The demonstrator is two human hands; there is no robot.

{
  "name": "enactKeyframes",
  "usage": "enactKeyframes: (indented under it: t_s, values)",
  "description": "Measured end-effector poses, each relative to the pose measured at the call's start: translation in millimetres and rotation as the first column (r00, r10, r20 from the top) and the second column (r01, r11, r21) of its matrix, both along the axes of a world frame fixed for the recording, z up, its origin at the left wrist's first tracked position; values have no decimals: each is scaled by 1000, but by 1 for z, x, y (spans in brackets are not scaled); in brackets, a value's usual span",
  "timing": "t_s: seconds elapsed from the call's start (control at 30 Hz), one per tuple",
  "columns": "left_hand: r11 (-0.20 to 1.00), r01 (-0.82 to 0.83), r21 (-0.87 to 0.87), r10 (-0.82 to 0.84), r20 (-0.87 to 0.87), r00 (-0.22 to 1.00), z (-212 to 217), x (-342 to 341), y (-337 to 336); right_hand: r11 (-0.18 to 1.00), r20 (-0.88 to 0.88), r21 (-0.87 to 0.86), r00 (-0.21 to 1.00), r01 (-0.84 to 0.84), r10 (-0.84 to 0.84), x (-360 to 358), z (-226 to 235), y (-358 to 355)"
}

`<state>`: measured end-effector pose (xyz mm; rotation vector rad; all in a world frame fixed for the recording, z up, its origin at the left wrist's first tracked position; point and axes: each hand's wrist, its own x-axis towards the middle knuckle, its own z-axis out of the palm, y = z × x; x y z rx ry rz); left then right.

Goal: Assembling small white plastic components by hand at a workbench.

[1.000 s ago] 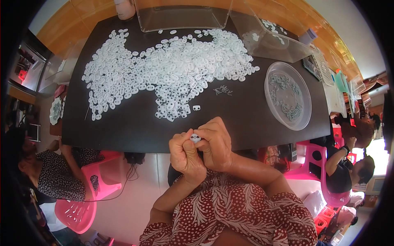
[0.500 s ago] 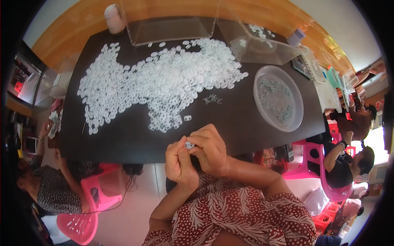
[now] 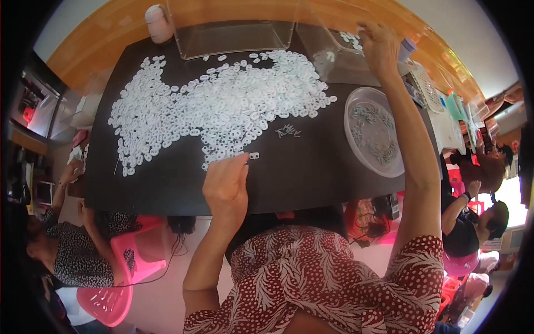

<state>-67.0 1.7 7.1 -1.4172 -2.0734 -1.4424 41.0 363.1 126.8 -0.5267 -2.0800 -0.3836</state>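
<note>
A wide heap of small white oval plastic pieces (image 3: 245,94), each with dark holes, covers much of the dark table. My left hand (image 3: 226,182) is at the heap's near tip, fingers bent together and pointing down; what they pinch is hidden. Just beside its fingertips lies a single white piece (image 3: 254,156). My right hand (image 3: 381,49) is stretched over the clear plastic box (image 3: 356,69) at the back right, its fingers curled together. Whatever is at those fingertips is too small to make out. Inside that box are some white pieces (image 3: 350,39).
Several small grey metal pins (image 3: 288,131) lie right of the heap. A round clear tub (image 3: 352,139) holds more beside my right forearm. Another clear bin (image 3: 236,54) and a pale bottle (image 3: 159,24) stand at the back. People sit on both sides, near pink chairs (image 3: 136,261).
My hands, together around a white piece before, have parted. The right has swung up to the back-right box; the left has moved forward to the heap's near edge.
</note>
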Motion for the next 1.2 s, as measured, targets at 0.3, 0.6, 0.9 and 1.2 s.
enactKeyframes:
  t_s: [0.3, 0.6, 0.9, 1.2]
  values:
    - [962, -30, -272, -97, -441, 892, -2, -13, 19, 853, 82, -227, 864, -470, 497, -10, -74, -132]
    - [917, 75, -393, -288, -521, 804, 1, -21, 33, 814, 290, -419, 790, -403, 540, 3, -109, -147]
    - [923, 112, -369, -284, -455, 844, 5, -18, 26, 816, 272, -411, 800, -407, 535, 3, -109, -157]
    - [978, 106, -179, -141, -202, 969, 10, 1, -6, 798, 225, -425, 803, -428, 551, -4, -119, -168]
